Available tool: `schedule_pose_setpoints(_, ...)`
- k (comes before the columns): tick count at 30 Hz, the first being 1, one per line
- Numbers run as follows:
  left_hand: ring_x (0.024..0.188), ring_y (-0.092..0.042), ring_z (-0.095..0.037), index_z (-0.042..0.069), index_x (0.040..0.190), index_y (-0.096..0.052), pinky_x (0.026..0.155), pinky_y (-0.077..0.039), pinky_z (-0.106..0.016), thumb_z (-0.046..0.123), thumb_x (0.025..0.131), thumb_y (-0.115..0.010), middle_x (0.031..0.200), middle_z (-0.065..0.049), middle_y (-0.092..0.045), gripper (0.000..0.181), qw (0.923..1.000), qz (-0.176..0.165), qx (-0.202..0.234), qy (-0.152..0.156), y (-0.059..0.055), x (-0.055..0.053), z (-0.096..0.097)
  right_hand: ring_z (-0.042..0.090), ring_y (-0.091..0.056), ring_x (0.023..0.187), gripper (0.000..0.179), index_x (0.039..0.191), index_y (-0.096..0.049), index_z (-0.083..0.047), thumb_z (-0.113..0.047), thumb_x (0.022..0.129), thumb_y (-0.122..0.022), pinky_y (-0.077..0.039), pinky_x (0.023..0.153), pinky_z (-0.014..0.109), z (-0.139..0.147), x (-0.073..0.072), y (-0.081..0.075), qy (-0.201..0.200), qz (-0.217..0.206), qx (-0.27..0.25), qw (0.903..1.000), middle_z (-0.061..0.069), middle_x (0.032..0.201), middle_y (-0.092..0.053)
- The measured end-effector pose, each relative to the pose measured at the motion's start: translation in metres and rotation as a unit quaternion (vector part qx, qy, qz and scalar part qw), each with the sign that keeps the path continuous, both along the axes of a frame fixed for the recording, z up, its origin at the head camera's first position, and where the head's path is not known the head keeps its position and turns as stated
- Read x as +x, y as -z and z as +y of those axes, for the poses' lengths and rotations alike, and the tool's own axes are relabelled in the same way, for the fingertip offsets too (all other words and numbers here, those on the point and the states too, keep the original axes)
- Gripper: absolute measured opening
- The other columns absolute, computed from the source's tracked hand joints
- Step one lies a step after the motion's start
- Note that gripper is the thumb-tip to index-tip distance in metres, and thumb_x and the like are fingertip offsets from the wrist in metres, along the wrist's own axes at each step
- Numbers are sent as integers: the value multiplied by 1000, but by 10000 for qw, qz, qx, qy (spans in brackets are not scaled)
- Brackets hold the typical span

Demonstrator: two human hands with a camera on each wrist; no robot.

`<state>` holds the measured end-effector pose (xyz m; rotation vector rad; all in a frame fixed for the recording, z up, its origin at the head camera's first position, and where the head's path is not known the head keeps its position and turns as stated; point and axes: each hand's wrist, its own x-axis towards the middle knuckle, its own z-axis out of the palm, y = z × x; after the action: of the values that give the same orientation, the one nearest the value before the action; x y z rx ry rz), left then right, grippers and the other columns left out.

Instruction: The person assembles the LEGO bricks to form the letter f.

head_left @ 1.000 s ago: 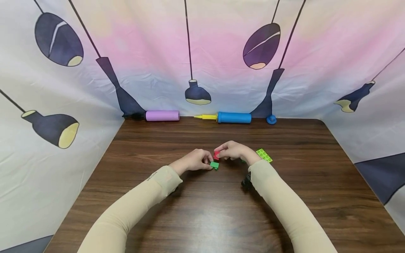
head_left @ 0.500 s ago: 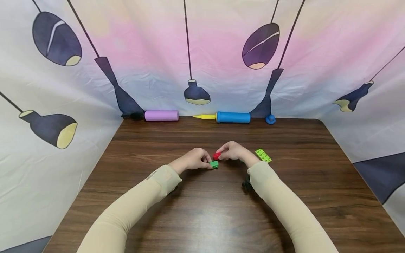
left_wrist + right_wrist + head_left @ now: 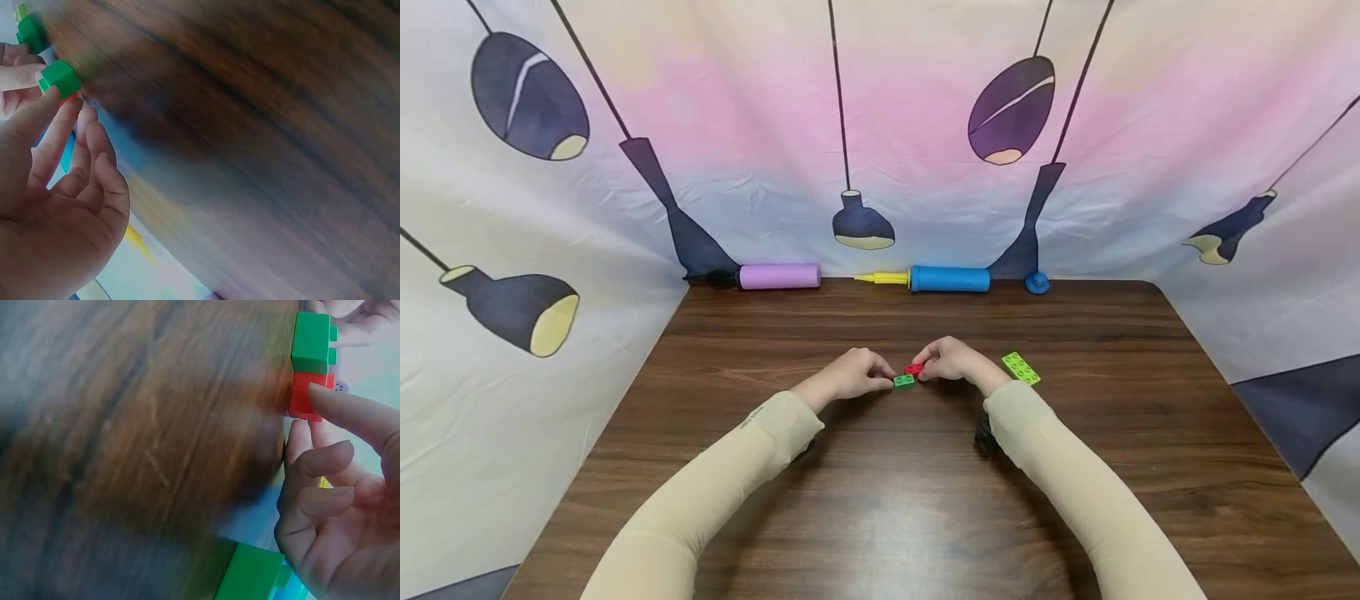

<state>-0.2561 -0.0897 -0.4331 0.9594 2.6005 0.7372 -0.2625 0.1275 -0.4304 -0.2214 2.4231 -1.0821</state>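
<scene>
My left hand (image 3: 853, 375) pinches a green toy building brick (image 3: 903, 382) by its left end, between thumb and fingertips. The brick's studs face up in the head view. Just behind it and slightly right, a red brick (image 3: 913, 368) is held between the thumb and fingers of my right hand (image 3: 951, 360), studs up too. From the right wrist, the green brick (image 3: 311, 344) and the red brick (image 3: 306, 395) appear side by side, close against each other; whether they touch is unclear. My right hand's other fingers (image 3: 319, 500) curl loosely.
A lime-green brick plate (image 3: 1021, 367) lies right of my right hand. Another green brick (image 3: 250, 575) shows in the right wrist view. Along the table's back edge lie a purple pump (image 3: 780, 277), a blue and yellow pump (image 3: 951, 279) and a small blue piece (image 3: 1037, 283).
The green brick has turned from studs toward me to studs up and moved slightly back. The red brick has tilted studs up, and the two bricks are now closer.
</scene>
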Motion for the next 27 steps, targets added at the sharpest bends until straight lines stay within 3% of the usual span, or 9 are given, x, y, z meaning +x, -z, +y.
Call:
schedule_pose_setpoints(4, 63, -53, -8, 6, 103, -72, 64, -44, -25, 10, 88, -71, 71, 2, -63, 16, 9999, -90, 26, -38, -1, 0, -4, 14, -46, 61, 19, 105, -70, -6, -9, 86, -72, -39, 55, 26, -1, -1, 0, 144, -139, -68, 9998, 3, 78, -61)
schedule_pose_setpoints(7, 61, -53, -8, 4, 104, -71, 62, -45, -25, 9, 86, -74, 70, 1, -63, 20, 9990, -377, 203, -162, -2, 1, -4, 15, -44, 56, 20, 106, -69, -8, -11, 87, -72, -38, 49, 26, -2, 0, -3, 312, -219, -65, 9993, 4, 76, -58)
schedule_pose_setpoints(11, 60, -54, -8, 2, 105, -70, 61, -45, -24, 10, 83, -77, 72, -1, -66, 25, 9924, -938, 565, -570, -2, 2, -4, 17, -46, 59, 22, 109, -69, -8, -14, 88, -71, -41, 49, 26, 0, 2, -6, 396, -60, -67, 9992, 4, 81, -60)
schedule_pose_setpoints(14, 61, -53, -7, 2, 105, -70, 62, -43, -24, 10, 81, -78, 72, -2, -67, 26, 9877, -1153, 684, -807, -3, 4, -2, 18, -48, 61, 24, 110, -69, -9, -16, 88, -72, -42, 50, 26, 1, 5, -6, 388, 103, -116, 9991, 3, 86, -63)
schedule_pose_setpoints(21, 61, -54, -9, 3, 101, -71, 58, -43, -24, 14, 76, -83, 72, -3, -65, 29, 9847, -1101, 690, -1158, -4, 6, 3, 21, -51, 63, 23, 108, -69, -11, -20, 87, -73, -43, 49, 27, 0, 9, -5, 264, 300, -423, 9983, 3, 86, -65)
schedule_pose_setpoints(27, 63, -54, -10, 4, 97, -72, 59, -44, -24, 12, 74, -85, 71, -2, -64, 27, 9830, -1056, 689, -1336, 0, 7, 8, 24, -54, 67, 22, 106, -70, -12, -23, 87, -73, -45, 50, 28, 0, 13, -7, 229, 473, -375, 9979, 3, 87, -65)
